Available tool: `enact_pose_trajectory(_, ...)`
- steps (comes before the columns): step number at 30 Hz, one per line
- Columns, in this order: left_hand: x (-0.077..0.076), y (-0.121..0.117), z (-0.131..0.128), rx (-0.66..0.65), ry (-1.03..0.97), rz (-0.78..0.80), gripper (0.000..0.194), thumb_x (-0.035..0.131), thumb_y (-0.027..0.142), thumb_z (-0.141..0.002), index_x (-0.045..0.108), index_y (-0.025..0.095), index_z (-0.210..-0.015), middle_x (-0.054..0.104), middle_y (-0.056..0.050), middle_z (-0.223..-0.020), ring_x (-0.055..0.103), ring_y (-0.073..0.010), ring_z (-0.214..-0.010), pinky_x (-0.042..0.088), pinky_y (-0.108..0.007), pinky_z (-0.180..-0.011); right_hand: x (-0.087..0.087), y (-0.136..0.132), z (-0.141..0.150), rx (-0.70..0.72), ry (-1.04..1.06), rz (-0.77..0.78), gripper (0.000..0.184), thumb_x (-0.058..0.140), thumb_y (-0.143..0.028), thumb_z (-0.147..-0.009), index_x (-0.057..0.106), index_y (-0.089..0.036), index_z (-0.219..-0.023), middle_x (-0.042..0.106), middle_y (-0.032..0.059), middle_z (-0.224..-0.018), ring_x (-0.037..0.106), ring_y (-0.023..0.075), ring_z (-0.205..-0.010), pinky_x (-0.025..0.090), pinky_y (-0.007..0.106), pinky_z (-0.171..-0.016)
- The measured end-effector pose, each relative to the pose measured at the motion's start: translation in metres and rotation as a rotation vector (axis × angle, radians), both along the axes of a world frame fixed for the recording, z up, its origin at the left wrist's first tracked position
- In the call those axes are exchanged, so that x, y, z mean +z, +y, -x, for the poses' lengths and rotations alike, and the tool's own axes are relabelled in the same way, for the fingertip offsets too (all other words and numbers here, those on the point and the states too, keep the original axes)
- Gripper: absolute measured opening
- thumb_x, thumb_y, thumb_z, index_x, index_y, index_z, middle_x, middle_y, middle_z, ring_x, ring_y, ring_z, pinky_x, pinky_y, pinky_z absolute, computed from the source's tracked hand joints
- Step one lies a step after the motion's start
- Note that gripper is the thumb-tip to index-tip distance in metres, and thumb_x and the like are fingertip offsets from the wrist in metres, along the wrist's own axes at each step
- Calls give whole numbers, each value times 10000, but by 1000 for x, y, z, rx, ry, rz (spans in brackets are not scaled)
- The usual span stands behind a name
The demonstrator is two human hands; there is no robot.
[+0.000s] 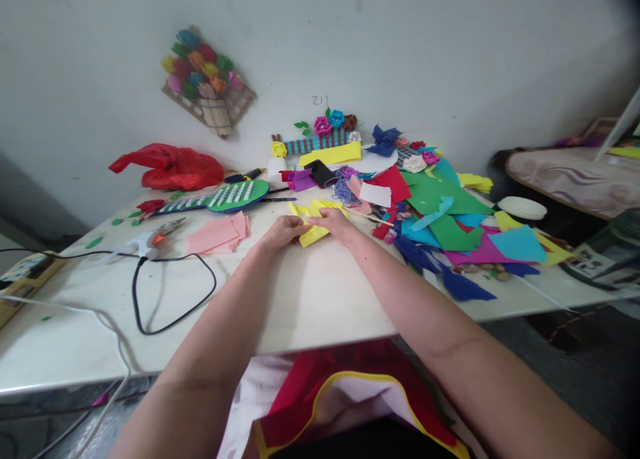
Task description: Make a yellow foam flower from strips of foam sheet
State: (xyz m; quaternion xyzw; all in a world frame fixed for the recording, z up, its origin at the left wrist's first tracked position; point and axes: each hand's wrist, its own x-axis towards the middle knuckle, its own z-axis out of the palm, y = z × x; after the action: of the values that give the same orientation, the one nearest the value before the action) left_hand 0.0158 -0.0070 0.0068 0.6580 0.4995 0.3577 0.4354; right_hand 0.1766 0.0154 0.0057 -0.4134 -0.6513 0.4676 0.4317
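Between my two hands is a piece of yellow crepe paper [313,236], creased and held just above the white table [320,305]. My left hand [286,232] pinches its left side with closed fingers. On the other side, my right hand [334,223] grips the upper right part, thumb and fingers pressed together. More yellow paper shows behind the fingers. To the left lies a stack of pink paper pieces [217,235]. A thin wooden stick [370,217] lies to the right of my right hand.
Scraps of coloured paper [445,199] are heaped at the right. A glue gun [146,243] with a looping black cable [214,272] lies at left. Behind are a red plastic bag [180,169], a green decorated piece [235,196] and a black phone [321,173].
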Motion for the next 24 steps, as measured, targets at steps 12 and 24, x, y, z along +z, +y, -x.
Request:
enact_pose_trajectory(12, -2, 2, -5, 39, -122, 40, 366, 645, 479, -629, 488, 149, -634, 525, 27, -482, 455, -67, -417, 314, -184, -418, -2, 1, 8, -138, 179, 57, 395, 677, -436, -491, 376, -180, -509, 316, -88, -457, 326, 49, -447, 274, 199, -447)
enact_pose_trajectory(24, 4, -2, -4, 113, -56, 55, 348, 719, 417, -559, 520, 145, -646, 536, 39, -480, 443, -57, -390, 314, -180, -392, -4, 4, 6, -151, 262, 161, 375, 716, -430, -489, 454, -163, -523, 460, -53, -465, 467, 90, -472, 391, 219, -463)
